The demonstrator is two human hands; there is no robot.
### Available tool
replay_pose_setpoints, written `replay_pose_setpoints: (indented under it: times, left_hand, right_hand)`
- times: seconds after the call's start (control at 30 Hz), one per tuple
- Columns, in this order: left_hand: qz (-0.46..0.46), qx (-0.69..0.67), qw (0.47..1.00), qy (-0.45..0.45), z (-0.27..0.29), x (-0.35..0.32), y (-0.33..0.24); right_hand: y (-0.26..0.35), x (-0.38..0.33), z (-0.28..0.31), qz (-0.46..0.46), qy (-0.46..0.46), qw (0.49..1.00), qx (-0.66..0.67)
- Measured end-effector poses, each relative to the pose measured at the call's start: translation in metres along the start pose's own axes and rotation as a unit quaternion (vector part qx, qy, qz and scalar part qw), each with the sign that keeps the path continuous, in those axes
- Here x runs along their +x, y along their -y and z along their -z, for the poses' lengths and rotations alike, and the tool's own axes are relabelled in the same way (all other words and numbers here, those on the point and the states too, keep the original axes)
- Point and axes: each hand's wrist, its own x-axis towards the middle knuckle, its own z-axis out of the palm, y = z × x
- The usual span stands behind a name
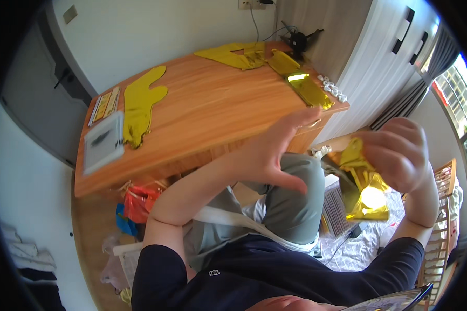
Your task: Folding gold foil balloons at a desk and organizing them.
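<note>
At the near right, the right hand point(399, 155) has curled fingers clamped on a crumpled gold foil piece point(368, 181). To its left, the left hand point(267, 155) is empty, thumb and fingers wide apart. Beyond, flat yellow foil shapes point(140, 103) lie on the wooden desk point(192, 114), before a white wall point(166, 31).

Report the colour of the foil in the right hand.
The foil is shiny gold, clearest in the head view.

Room in home: wooden desk point(202, 111), wardrobe point(366, 72), grey door point(39, 88), curtain point(406, 105).
</note>
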Motion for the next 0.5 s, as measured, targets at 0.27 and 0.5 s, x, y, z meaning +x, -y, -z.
replay_pose_setpoints:
  times: [0.27,0.5]
  left_hand:
    - [0.003,0.112,0.987,0.111,-0.042,-0.055,-0.048]
    - [0.138,0.105,0.981,-0.086,-0.024,-0.099,-0.077]
  right_hand:
    - [0.05,0.028,0.006,0.099,0.029,0.994,0.042]
    - [0.03,0.024,-0.003,0.002,-0.06,0.998,0.015]
